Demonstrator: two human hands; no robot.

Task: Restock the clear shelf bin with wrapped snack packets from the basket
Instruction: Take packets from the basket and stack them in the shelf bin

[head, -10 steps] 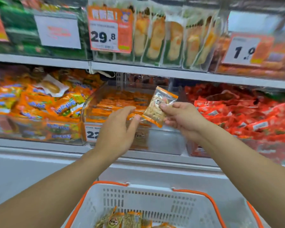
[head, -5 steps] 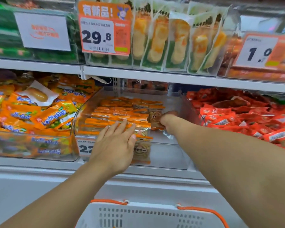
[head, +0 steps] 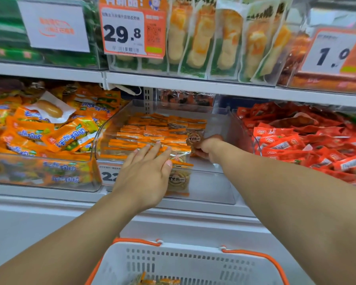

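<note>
The clear shelf bin (head: 220, 128) already holds rows of orange-edged packets standing on edge, long axes running left to right; room remains at its right, and the basket (head: 173, 262) holds more (few visible). The right hand (head: 207, 146) pinches a snack packet (head: 194, 139) upright inside; the left hand (head: 146, 171) rests flat, fingers straight, on the front rows

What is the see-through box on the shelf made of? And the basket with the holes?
The clear shelf bin looks like hard, glossy plastic, perhaps acrylic: the snack packets show straight through its walls, and the curved front edge shines. The basket looks like matte white moulded plastic, with rows of cut slots in its wall and an orange rim, probably plastic too.
</note>
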